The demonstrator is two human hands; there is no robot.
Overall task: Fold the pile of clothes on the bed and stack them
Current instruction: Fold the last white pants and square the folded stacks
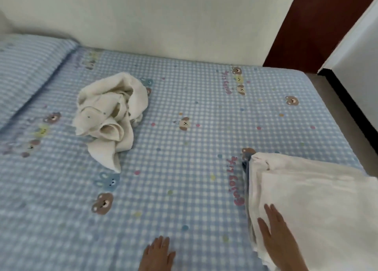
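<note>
A crumpled cream garment (111, 117) lies in a heap on the bed (184, 168), toward the far left. At the near right sits a stack of folded clothes (317, 205), white on top with a blue edge showing beneath at its left side. My right hand (278, 232) rests flat on the stack's near left edge, fingers straight. Near the bottom middle, my left hand (158, 254) lies flat on the blue checked sheet, fingers spread, holding nothing.
A striped blue pillow (26, 70) lies at the far left of the bed. A pale wall (163, 21) runs along the far side. Past the bed's right edge are a floor strip and a dark wooden door frame (319, 25).
</note>
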